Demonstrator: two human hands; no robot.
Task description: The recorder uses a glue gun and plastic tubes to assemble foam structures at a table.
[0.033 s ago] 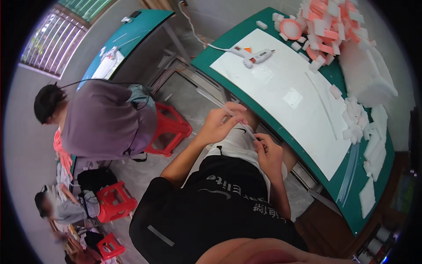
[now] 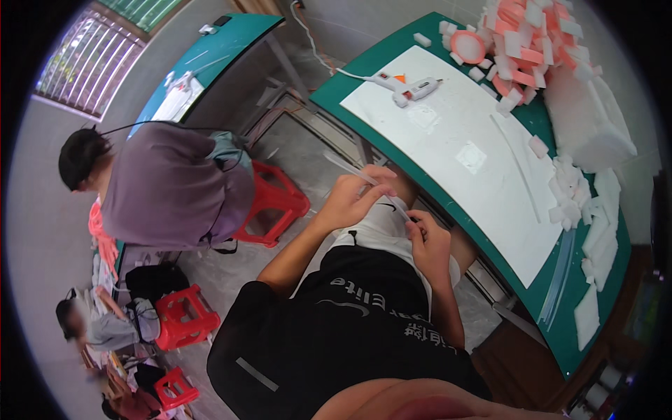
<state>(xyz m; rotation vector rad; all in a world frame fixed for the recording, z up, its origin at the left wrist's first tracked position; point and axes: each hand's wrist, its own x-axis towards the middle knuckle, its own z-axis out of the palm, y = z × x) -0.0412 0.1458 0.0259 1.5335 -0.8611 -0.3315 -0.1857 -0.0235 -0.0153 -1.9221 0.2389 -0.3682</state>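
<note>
A long, thin, translucent glue stick [image 2: 348, 166] lies slantwise across my lap, its far end sticking out past my left hand toward the floor. My left hand [image 2: 355, 199] is closed around its middle, thumb stretched along it. At the near end, my right hand [image 2: 428, 238] pinches the stick between thumb and fingers; the very tip is partly hidden there. On the table to the right, a white glue gun [image 2: 413, 91] with a cord rests on a white board [image 2: 462, 203]. Several similar glue sticks [image 2: 557, 280] lie near the table's right edge.
The green table [image 2: 406, 150] edge runs close beside my knees. White and pink foam pieces [image 2: 521, 52] are heaped at the back right, with white foam scraps [image 2: 602, 231] nearer. At left, a person in purple [image 2: 175, 189] sits on a red stool [image 2: 276, 206]; other people sit behind.
The view has shifted slightly, so the table and the people sit a little further right. Both hands keep their hold on the glue stick in nearly the same place.
</note>
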